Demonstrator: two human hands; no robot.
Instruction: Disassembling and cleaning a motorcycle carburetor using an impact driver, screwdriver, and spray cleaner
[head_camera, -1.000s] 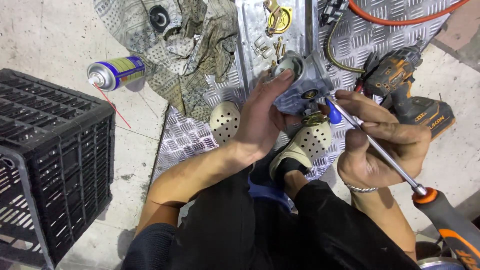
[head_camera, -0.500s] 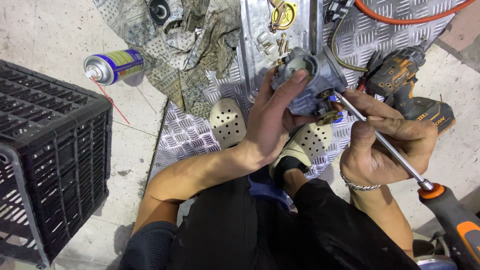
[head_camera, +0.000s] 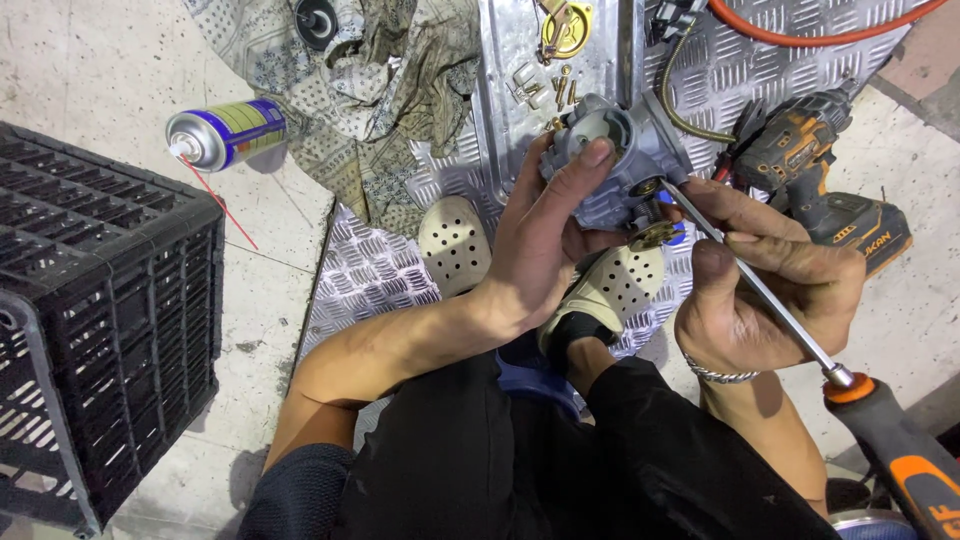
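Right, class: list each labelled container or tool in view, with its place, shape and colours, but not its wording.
Spray can: lying on the concrete floor, upper left; a cylinder with a blue and yellow label, white cap, thin red straw.
Cordless drill: lying on the tread plate, right; orange and black body with lettering on its base.

One head-worn camera looks almost straight down over the seated person's lap, close above both hands, which fill the middle. The metal part sits just toward one o'clock of centre, the black crate at nine o'clock, the cordless drill at two o'clock. No second view shares the scene.
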